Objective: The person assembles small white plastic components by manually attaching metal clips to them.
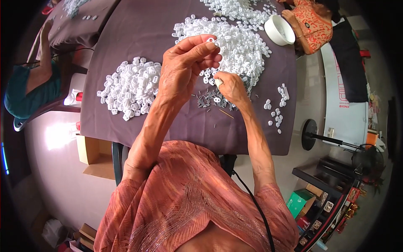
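Note:
My left hand (183,63) is raised over the table, its thumb and index finger pinching a small white plastic piece with a hole (211,40). Lower and to the right, my right hand (232,88) is closed, fingers curled down beside a scatter of small grey metal pins (205,97). A pale wrap (218,82) shows on one of its fingers. Whatever those fingertips hold, if anything, is hidden. Behind both hands spreads a large heap of white two-holed plastic pieces (241,52). Left of my left forearm lies a second pile of similar white pieces (131,86).
A brown cloth covers the table (176,130). Several loose white pieces (277,112) lie at the right, and a thin wooden stick (226,114) near the pins. A white bowl (279,30) stands by a person in orange patterned clothing (312,27). Another person in teal (33,90) sits left.

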Tool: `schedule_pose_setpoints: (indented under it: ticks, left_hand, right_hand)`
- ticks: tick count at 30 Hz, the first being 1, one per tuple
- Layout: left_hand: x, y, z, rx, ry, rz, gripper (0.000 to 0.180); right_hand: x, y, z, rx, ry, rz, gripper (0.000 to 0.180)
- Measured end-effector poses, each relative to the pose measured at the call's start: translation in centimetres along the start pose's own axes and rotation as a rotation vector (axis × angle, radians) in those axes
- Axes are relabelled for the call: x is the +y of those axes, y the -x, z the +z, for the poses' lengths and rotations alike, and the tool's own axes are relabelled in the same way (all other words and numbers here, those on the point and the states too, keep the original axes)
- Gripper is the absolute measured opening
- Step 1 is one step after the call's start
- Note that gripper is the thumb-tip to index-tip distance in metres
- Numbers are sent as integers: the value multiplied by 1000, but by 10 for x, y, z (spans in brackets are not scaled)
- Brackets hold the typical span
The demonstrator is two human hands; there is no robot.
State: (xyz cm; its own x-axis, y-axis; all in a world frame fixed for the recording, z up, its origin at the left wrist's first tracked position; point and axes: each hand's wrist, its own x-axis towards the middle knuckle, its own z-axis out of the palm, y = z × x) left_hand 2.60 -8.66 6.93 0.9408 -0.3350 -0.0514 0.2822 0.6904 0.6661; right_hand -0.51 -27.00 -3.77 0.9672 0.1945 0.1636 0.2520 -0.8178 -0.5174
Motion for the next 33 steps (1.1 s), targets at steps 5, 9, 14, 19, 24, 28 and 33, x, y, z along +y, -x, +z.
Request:
schedule_pose_setpoints:
  ticks: [5,9,14,19,24,28,33]
  left_hand:
    - [-1,-3,-3,3,-6,13,15]
    - [1,0,-4,18,-34,-17,14]
    - [-3,-3,-14,26,-38,-22,18]
    - [-6,-4,-23,97,-79,-53,15]
    - [-11,-4,-6,42,-70,-74,15]
    - [-9,-1,9,13,-45,-76,14]
    - [-14,-1,25,-54,-20,-6,12]
  right_hand:
    - [-12,-7,19,-47,99,-2,17]
    - [-17,-10,27,1,193,-75,7]
    - [-16,-8,13,25,21,6,11]
    - [-51,-13,-49,8,-908,354,21]
    - [-72,-14,-85,100,-1101,287,18]
    - [-86,-15,-110,142,-924,225,18]
    - [-96,-13,-133,134,-419,93,16]
